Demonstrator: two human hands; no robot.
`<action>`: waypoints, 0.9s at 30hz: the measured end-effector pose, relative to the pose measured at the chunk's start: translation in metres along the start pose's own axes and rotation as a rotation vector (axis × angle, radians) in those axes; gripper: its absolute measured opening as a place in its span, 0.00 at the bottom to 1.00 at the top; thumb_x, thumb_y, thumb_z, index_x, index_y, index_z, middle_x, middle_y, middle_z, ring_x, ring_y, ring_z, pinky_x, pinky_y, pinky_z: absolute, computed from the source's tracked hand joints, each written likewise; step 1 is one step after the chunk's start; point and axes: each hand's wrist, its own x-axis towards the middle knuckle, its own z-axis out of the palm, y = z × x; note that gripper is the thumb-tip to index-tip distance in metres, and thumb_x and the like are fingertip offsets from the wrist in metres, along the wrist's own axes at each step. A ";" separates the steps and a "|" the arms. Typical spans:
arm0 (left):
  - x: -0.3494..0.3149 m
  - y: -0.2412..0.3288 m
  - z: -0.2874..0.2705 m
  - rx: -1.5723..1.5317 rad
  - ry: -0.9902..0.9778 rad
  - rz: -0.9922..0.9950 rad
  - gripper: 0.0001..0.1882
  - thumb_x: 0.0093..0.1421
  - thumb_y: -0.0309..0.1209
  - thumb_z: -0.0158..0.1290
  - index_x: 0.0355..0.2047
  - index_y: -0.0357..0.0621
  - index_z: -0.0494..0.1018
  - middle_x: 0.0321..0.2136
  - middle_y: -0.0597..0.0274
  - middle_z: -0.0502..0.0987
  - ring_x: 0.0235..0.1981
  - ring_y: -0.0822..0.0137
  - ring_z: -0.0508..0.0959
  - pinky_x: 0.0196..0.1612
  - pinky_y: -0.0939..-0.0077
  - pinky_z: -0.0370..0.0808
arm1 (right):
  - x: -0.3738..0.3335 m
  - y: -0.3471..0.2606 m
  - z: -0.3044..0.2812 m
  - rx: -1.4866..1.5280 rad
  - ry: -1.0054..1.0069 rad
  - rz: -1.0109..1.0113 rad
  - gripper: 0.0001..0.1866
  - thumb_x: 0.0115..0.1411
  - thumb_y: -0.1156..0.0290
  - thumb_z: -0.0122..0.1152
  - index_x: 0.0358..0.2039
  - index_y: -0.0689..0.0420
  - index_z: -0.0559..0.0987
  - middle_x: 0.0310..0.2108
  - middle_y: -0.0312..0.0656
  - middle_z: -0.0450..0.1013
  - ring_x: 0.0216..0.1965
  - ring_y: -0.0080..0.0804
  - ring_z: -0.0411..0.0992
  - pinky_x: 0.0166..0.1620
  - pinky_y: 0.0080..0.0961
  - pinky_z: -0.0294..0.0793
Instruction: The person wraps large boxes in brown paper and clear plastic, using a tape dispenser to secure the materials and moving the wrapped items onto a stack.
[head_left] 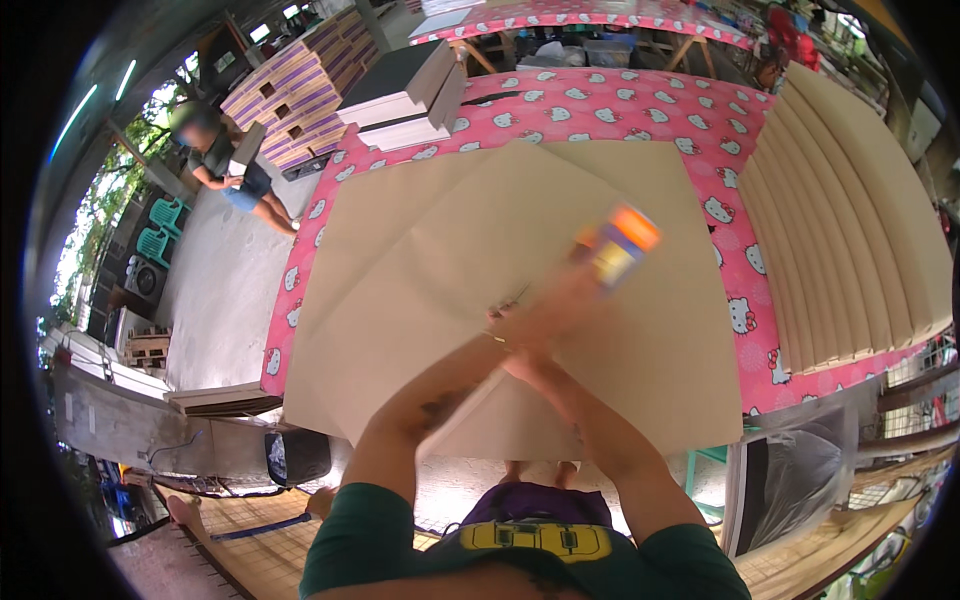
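Left hand (572,288)'s gripping an orange-purple packet (626,240), sticking out beyond it above the brown sheet (390,290); print's unreadable blur. Right hand (524,364)'s crossed underneath, can't tell its grip.

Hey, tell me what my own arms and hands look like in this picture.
You wear short dark green sleeves; both forearms are bare below them. Your left forearm bears a dark marking. A thin pale band shows near the wrists. No gloves show.
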 end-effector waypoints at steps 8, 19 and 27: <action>-0.041 -0.132 -0.066 -0.257 0.529 -0.230 0.21 0.67 0.33 0.45 0.59 0.46 0.74 0.25 0.59 0.80 0.21 0.74 0.72 0.29 0.76 0.71 | 0.004 -0.021 -0.005 0.099 0.059 0.017 0.13 0.59 0.65 0.58 0.43 0.57 0.77 0.43 0.43 0.68 0.51 0.43 0.69 0.60 0.68 0.58; -0.087 -0.078 -0.079 -0.352 0.271 -0.319 0.20 0.65 0.32 0.47 0.56 0.44 0.75 0.39 0.43 0.82 0.33 0.62 0.83 0.42 0.71 0.78 | 0.106 0.096 -0.060 1.464 -0.619 1.093 0.23 0.65 0.45 0.56 0.44 0.54 0.77 0.39 0.37 0.76 0.39 0.30 0.74 0.46 0.32 0.77; -0.091 -0.072 -0.081 -0.282 0.245 -0.316 0.20 0.66 0.33 0.46 0.56 0.45 0.74 0.39 0.42 0.82 0.34 0.50 0.83 0.42 0.65 0.78 | 0.133 0.100 -0.070 1.291 -0.789 0.981 0.18 0.67 0.52 0.56 0.47 0.51 0.77 0.42 0.34 0.77 0.45 0.26 0.75 0.50 0.30 0.75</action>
